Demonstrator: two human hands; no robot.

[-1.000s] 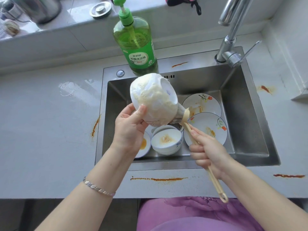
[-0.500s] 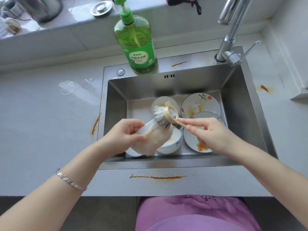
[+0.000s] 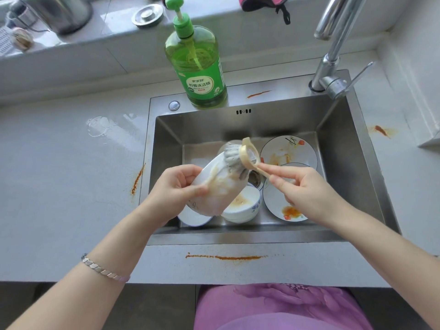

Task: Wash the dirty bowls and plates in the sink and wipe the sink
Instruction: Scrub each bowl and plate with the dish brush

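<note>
My left hand (image 3: 179,186) grips a soapy white bowl (image 3: 219,186) by its rim, tilted over the steel sink (image 3: 166,144). My right hand (image 3: 302,189) pinches the beige handle of a dish brush (image 3: 240,158), whose grey bristles press into the bowl's upper edge. Below them in the sink sit a dirty white bowl (image 3: 242,206), a small dish (image 3: 192,217) at the left, and two stained plates, one at the back (image 3: 290,151) and one nearer (image 3: 283,206) partly under my right hand.
A green dish-soap bottle (image 3: 196,67) stands on the sink's back ledge. The faucet (image 3: 333,55) rises at the back right. Orange sauce streaks mark the counter at the front (image 3: 226,257), left (image 3: 138,179) and right (image 3: 381,131). A metal pot and a lid sit on the windowsill.
The bowl came down from high above the sink to just over the dishes, now tilted open side up. My right hand shifted its hold on the handle and the brush moved onto the bowl's upper edge.
</note>
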